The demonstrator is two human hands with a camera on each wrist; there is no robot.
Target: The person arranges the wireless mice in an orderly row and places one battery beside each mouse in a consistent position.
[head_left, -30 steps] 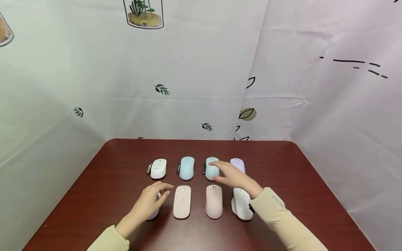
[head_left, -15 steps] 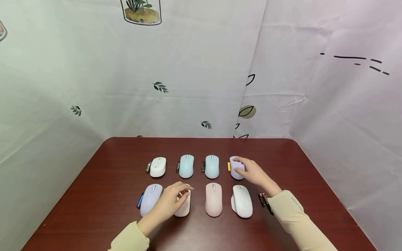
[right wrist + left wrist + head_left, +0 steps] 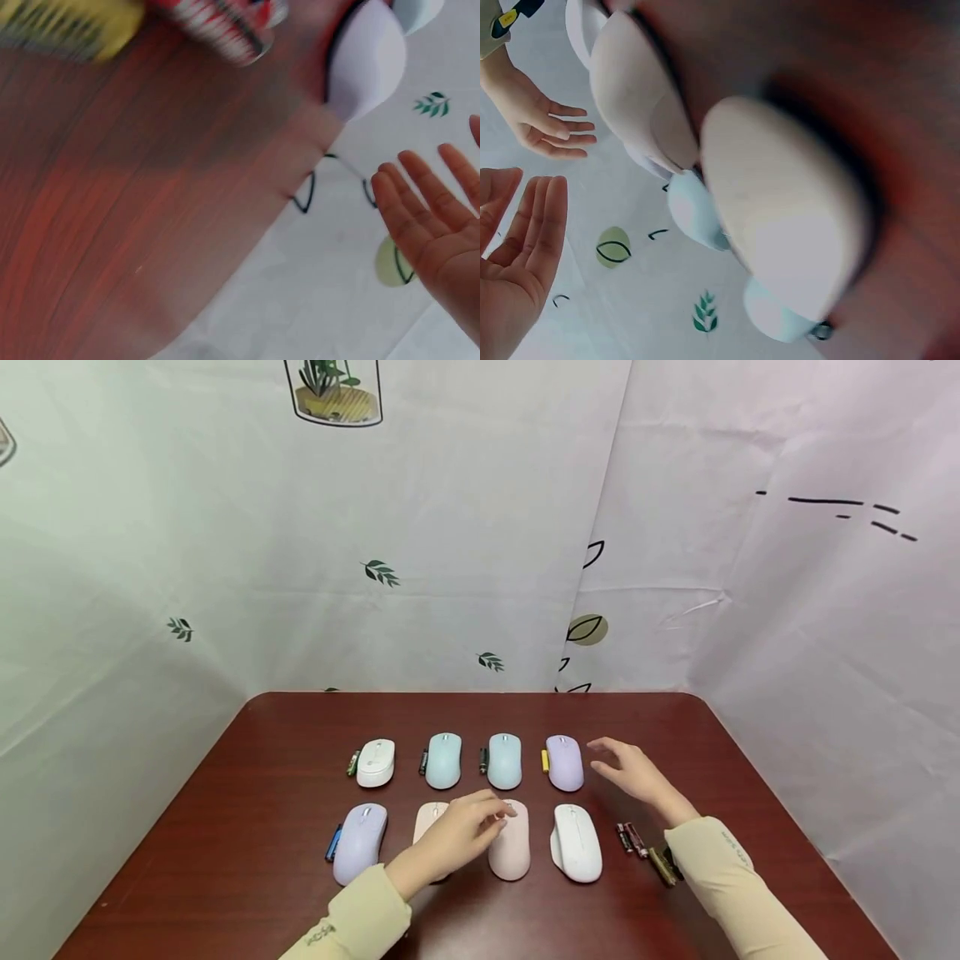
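My left hand (image 3: 467,828) hovers with loosely bent fingers over the pink mouse (image 3: 510,852) in the front row, and its wrist covers part of the cream mouse (image 3: 429,817). In the left wrist view nothing is in that hand (image 3: 525,247). My right hand (image 3: 633,772), fingers relaxed, is in the air just right of the back-row purple mouse (image 3: 565,764). The right wrist view shows its palm (image 3: 442,225) holding nothing. Beneath the right forearm lie red-and-black batteries (image 3: 632,840) and gold batteries (image 3: 662,866), partly hidden by the sleeve.
Two blue mice (image 3: 444,762) and a small white mouse (image 3: 376,763) complete the back row, with batteries beside them. In front are another purple mouse (image 3: 360,843) with a blue battery (image 3: 333,843), and a white mouse (image 3: 577,843). A yellow battery (image 3: 545,762) touches the back purple mouse.
Both hands have moved rightward above the mice. The left went from the front purple mouse to the pink one; the right passed from a blue mouse over the back purple one to its right side.
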